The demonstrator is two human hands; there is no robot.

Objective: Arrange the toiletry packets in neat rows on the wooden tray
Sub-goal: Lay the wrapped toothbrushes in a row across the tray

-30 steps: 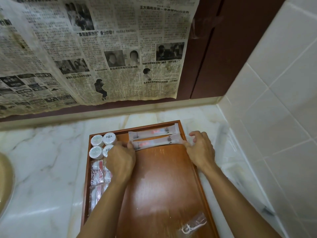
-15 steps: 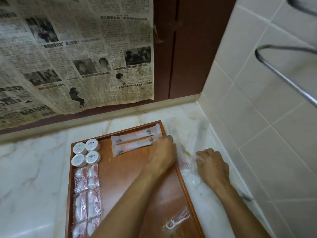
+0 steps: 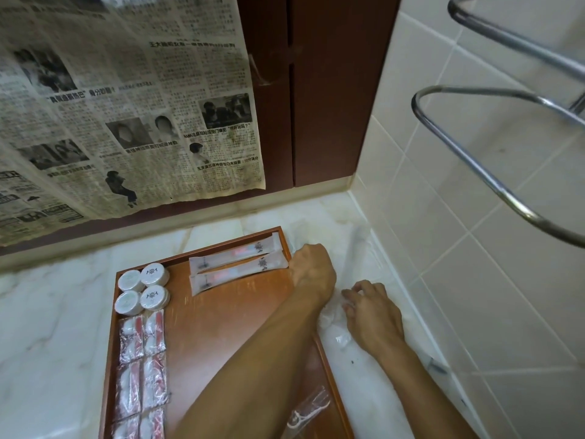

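wooden tray [image 3: 221, 327] holds two long packets [image 3: 240, 269]; left hand [image 3: 311, 270] grip unclear, right hand [image 3: 373, 315] pinches clear wrappers [image 3: 332, 315].

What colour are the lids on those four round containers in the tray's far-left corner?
White, with a small dark emblem on the round containers; two emblems are faint. Seen in the head view.

The tray [image 3: 228, 315] is glossy reddish-brown wood. On it, four round tubs [image 3: 143, 288] are white with a small dark emblem on the lids, the small packets [image 3: 142, 359] are clear with red and white inside, and two long packets [image 3: 239, 264] are frosted white with pink and a dark crest. The bench [image 3: 53, 312] is white marble with faint grey veins. The newspaper [image 3: 126, 106] is yellowed with black print.
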